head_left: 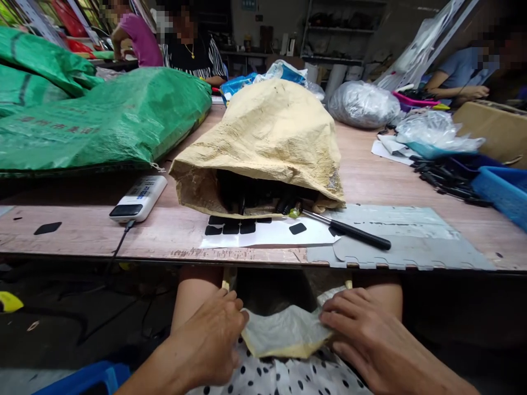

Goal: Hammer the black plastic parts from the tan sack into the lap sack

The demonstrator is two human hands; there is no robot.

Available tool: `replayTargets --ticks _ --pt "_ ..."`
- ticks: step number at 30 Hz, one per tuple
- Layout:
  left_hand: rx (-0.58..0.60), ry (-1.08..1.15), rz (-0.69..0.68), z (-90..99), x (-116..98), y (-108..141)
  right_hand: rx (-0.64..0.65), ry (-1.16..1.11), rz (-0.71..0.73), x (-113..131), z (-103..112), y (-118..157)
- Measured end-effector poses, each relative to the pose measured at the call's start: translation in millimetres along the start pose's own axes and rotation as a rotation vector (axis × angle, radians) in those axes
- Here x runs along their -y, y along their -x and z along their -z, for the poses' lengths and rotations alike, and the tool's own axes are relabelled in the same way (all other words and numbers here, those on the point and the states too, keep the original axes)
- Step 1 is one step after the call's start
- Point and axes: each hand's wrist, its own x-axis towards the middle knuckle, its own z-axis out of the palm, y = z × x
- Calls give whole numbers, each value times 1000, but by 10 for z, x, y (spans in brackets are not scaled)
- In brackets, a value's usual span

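Observation:
Between my knees is a bag [288, 332] with a pale inner side and a yellowish edge, its mouth facing up and its inside dark. My left hand [216, 334] is closed on the left side of the rim, fingertips curled over it. On the opposite side, my right hand [362, 332] grips the rim with the thumb underneath. Above them on the table lies a tan woven sack [263, 137], its mouth towards me and black objects inside. A white sheet with black stickers [247, 227] and a rod with a black handle [360, 235] lie before it.
A large green sack [123, 120] fills the table's left, with a white power bank [139, 198] and cable near it. At right are black parts [444, 178], a blue bin [506, 189] and plastic bags [364, 104]. Several people sit across the table.

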Motion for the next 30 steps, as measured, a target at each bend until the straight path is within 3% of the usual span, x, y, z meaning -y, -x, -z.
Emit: replayTargets --ticks 3,6,10,13,16,20,26,30 --pt "-121 98 -136 287 -67 -72 -136 23 -25 -124 179 1" --pt "-435 124 -191 554 -52 -355 -396 51 -114 -330 264 -108" --pt "-977 54 1 823 196 -818 -571 24 -139 -520 332 -498" --pt "-1139 35 152 882 519 -1001 -629 28 -112 -599 363 -917" --pt "-1098 96 242 795 844 -1050 -609 69 -67 -684 351 -1341" --pt "-906 179 319 648 1150 -1071 -556 159 -79 -798 282 -1741" --pt "-681 254 419 754 1406 -1071 -559 155 -101 -885 257 -1940" --pt "-657 285 394 869 1499 -1010 -562 141 -102 -908 284 -1983"
